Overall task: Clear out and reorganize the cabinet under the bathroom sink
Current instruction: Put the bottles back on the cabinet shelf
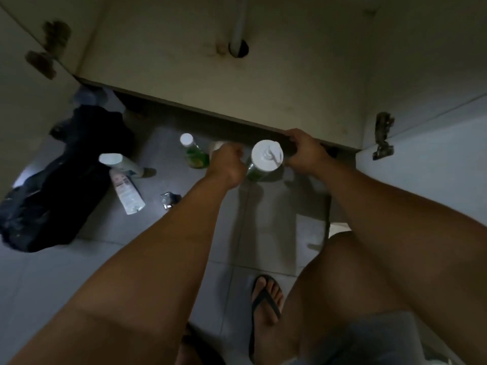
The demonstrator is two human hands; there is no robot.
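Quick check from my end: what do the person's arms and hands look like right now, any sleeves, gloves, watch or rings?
Both arms are bare up to the frame edge: no sleeves show. The left hand and right hand have no gloves, and no watch or bracelet on either wrist. Rings cannot be ruled out; the picture is dim and blurred.

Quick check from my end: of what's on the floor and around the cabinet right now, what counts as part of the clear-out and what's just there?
Part of the job:
pump bottle between both hands
green bottle
white bottle, standing
white tube, lying flat
small glass bottle
black bag
cabinet, doors open

Just there:
drain pipe
door hinge
flip-flop
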